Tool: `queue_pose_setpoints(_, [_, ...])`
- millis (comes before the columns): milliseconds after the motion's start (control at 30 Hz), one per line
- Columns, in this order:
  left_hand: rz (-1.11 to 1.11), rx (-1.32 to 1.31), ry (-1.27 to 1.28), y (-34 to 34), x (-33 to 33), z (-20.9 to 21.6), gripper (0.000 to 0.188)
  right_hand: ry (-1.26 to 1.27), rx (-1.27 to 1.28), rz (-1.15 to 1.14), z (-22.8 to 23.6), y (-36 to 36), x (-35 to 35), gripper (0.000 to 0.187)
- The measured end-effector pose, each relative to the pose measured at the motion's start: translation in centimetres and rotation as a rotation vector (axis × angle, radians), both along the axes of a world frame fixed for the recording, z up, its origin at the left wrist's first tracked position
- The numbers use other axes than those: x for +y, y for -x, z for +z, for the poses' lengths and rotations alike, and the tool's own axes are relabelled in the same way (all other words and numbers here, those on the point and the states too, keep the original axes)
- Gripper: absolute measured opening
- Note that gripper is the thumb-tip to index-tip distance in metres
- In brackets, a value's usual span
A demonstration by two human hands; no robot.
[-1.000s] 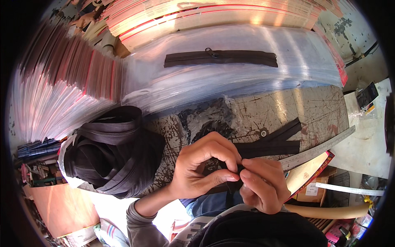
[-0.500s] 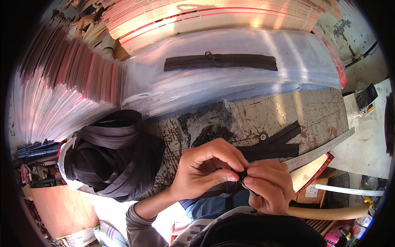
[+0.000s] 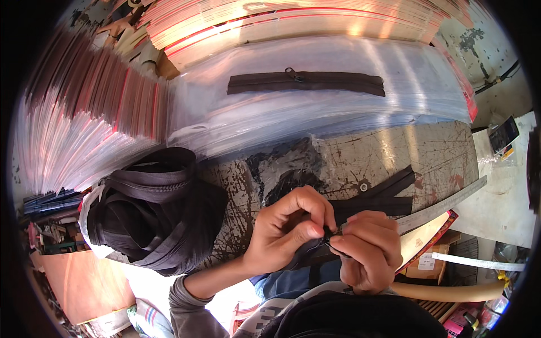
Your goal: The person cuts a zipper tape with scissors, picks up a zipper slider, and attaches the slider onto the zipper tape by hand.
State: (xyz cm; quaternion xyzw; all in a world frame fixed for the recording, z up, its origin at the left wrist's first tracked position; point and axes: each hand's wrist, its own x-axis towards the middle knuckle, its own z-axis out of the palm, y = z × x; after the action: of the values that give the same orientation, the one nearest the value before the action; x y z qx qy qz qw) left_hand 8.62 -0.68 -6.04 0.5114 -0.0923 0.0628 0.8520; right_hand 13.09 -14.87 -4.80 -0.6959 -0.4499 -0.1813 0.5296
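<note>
My left hand (image 3: 290,225) pinches the end of a black zipper (image 3: 307,250) between thumb and forefinger. Opposite it, my right hand (image 3: 372,248) is closed on what looks like a small black zipper slider (image 3: 331,239), mostly hidden by the fingertips. The two hands meet just above my lap at the table's near edge. Beyond them lie black zipper strips (image 3: 375,207), partly parted into a V. A finished-looking black zipper (image 3: 332,84) with its pull upward rests on stacked clear plastic bags (image 3: 253,121). Left of my hands sits a big coil of black zipper tape (image 3: 152,225).
A metal ruler (image 3: 445,204) lies along the scratched table's (image 3: 445,152) right edge. A small metal ring (image 3: 363,187) lies by the strips. Tall stacks of plastic-wrapped sheets (image 3: 96,112) stand at left and back. A phone (image 3: 503,134) is at far right.
The fingers of both hands have shifted around the small black piece, and my left hand has moved slightly right. More of the zipper now shows below my left thumb.
</note>
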Motion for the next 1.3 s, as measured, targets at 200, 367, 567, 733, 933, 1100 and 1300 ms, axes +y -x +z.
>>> queue_pose_setpoints(200, [0.124,0.127,0.002,-0.21,-0.98,-0.30,0.027,0.016,0.014,-0.075,0.03,-0.29,0.58,0.016])
queue_pose_setpoints(367, [0.061,0.275,-0.022,-0.05,-0.38,0.18,0.036,0.017,0.042,-0.101,0.01,-0.43,0.46,0.015])
queue_pose_setpoints(567, [-0.014,0.258,0.013,0.15,-0.29,-0.13,0.034,0.019,0.027,-0.112,-0.23,-0.54,0.31,0.016])
queue_pose_setpoints(733, [0.033,0.223,-0.057,0.17,-0.36,-0.04,0.022,0.032,0.020,-0.125,-0.15,-0.52,0.24,0.020])
queue_pose_setpoints(933, [0.078,0.277,0.007,0.37,-0.30,0.12,0.014,0.032,0.026,-0.126,-0.10,-0.51,0.27,0.024])
queue_pose_setpoints(1100, [0.098,0.298,0.038,0.23,-0.67,0.25,0.014,0.026,0.033,-0.115,-0.20,-0.55,0.29,0.026])
queue_pose_setpoints(1300, [0.139,0.330,0.050,0.03,-0.26,0.13,0.013,0.076,0.040,-0.079,-0.27,-0.50,0.51,0.026])
